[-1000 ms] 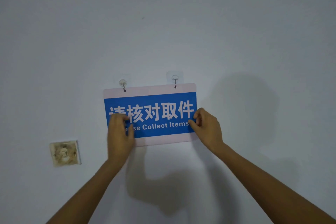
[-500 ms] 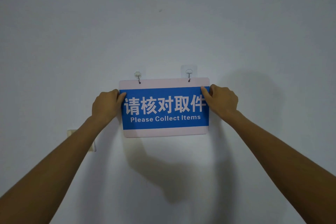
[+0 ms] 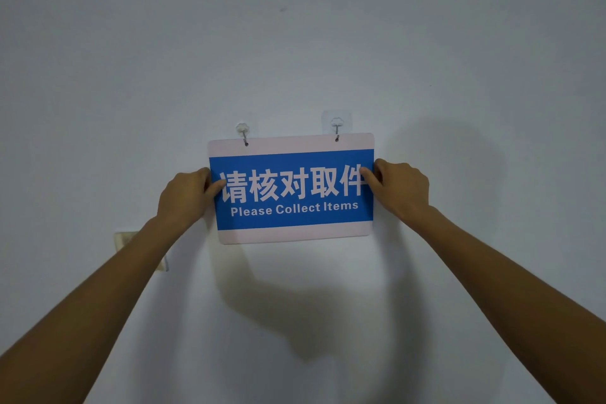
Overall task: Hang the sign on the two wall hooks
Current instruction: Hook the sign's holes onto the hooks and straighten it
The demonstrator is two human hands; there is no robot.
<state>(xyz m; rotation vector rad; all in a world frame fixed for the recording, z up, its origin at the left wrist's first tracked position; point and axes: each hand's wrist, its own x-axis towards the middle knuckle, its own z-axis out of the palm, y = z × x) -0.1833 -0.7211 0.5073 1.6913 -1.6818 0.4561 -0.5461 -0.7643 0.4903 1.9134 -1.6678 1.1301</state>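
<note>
Against a plain pale wall (image 3: 295, 43), the sign (image 3: 292, 188) hangs from two hooks (image 3: 243, 132), its side edges pinched by the left hand (image 3: 187, 195) and right hand (image 3: 398, 188).

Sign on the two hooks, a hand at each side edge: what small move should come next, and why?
Probably let go gently with both hands. The sign already hangs from the left hook and the right hook, each through a hole in the top strip, and it looks close to level. The left hand and right hand only pinch its side edges, so easing off should test whether it holds.
</note>
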